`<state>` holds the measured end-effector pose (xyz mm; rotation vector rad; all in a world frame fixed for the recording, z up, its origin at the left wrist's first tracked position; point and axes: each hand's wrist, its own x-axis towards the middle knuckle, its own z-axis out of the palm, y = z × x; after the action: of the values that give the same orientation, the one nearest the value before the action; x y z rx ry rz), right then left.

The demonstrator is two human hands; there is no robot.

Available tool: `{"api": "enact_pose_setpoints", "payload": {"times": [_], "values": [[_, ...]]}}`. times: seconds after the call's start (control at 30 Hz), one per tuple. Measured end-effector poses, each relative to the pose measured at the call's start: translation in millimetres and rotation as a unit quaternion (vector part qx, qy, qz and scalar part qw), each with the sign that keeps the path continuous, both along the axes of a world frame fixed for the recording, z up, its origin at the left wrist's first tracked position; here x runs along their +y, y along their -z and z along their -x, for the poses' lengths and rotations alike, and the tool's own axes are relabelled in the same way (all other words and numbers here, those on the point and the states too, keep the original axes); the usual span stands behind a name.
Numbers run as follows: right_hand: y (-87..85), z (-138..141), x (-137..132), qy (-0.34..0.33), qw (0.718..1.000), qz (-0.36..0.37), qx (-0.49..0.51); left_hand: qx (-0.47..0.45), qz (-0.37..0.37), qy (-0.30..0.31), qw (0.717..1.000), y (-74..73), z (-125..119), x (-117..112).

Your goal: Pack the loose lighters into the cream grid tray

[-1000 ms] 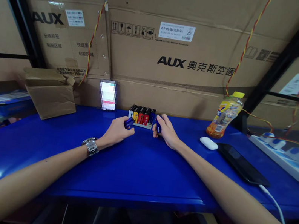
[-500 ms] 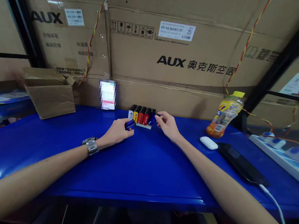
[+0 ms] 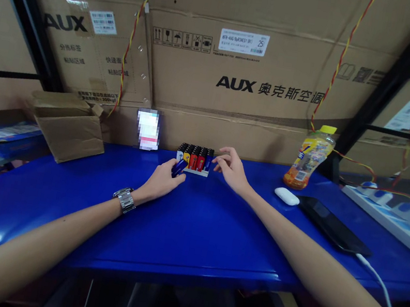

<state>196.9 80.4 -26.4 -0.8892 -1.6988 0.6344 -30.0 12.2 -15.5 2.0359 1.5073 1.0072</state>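
A small tray of lighters (image 3: 195, 158) stands at the back of the blue table (image 3: 193, 225), holding orange, red and blue lighters upright. My left hand (image 3: 163, 180), with a metal watch on the wrist, is closed round a blue lighter (image 3: 178, 167) just left of the tray. My right hand (image 3: 231, 170) hovers at the tray's right end with fingers spread and nothing in them.
An open cardboard box (image 3: 69, 131) sits at the left. At the right stand a yellow drink bottle (image 3: 309, 158), a white earbud case (image 3: 286, 196), a black phone (image 3: 332, 224) on a cable and a power strip (image 3: 394, 216). Large cartons form the back wall.
My right hand moved to the tray, set its blue lighter in at the right end and let go. My left hand lifted its blue lighter slightly toward the tray.
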Motion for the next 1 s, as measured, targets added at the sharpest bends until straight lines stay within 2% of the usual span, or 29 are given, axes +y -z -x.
{"api": "enact_pose_setpoints", "payload": {"times": [0.2, 0.33, 0.4, 0.5, 0.6, 0.67, 0.77, 0.87, 1.0], "values": [[-7.2, 18, -28, -0.088, 0.988, 0.010, -0.127, -0.031, 0.011, 0.054, 0.998, 7.1, -1, 3], [-9.3, 35, -45, -0.132, 0.981, -0.003, -0.140, -0.069, 0.040, 0.121, 0.989, 6.6, -7, -5], [-10.9, 38, -46, -0.142, 0.982, 0.005, -0.123, -0.077, 0.036, 0.133, 0.987, 6.1, -10, -9], [-13.6, 32, -37, -0.114, 0.992, 0.010, -0.058, -0.110, 0.005, 0.121, 0.986, 7.5, -11, -8], [-12.8, 16, -21, -0.032, 0.999, -0.013, -0.010, -0.127, -0.002, 0.093, 0.988, 10.5, -8, -2], [-9.2, 5, -10, 0.015, 0.999, -0.023, -0.023, -0.121, 0.001, 0.074, 0.990, 12.2, -6, 2], [-1.6, -4, 0, 0.049, 0.996, -0.018, -0.073, -0.108, -0.008, 0.069, 0.992, 14.1, -4, 5], [3.1, -1, 3, 0.054, 0.991, -0.011, -0.121, -0.085, -0.026, 0.081, 0.993, 15.9, -4, 5], [1.3, 4, 1, 0.057, 0.986, -0.019, -0.154, -0.057, -0.043, 0.088, 0.994, 18.1, -4, 5]]}}
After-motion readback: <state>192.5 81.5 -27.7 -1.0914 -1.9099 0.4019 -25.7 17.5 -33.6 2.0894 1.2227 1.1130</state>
